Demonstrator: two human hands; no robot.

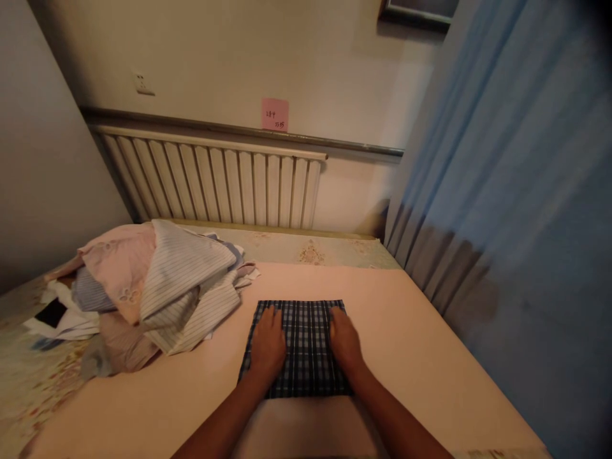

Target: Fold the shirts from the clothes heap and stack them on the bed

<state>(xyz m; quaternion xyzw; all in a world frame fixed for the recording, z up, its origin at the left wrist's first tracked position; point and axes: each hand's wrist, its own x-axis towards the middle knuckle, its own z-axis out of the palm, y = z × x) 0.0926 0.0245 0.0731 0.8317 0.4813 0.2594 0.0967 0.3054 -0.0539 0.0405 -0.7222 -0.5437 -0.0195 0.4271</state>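
Both hands, left hand [268, 344] and right hand [345, 343], are laid flat with fingers spread on the folded plaid cloth [306, 331], mid-bed toward the near edge. Creases are probably best smoothed outward, evenly.

two hands [268, 347] [345, 341], one folded plaid cloth [306, 347], one heap of clothes [157, 287], one radiator [215, 182]

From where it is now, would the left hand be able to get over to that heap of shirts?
Probably yes. The left hand lies flat on the folded plaid cloth, and the heap of shirts lies just to its left on the same bed surface, with only bare sheet between them.
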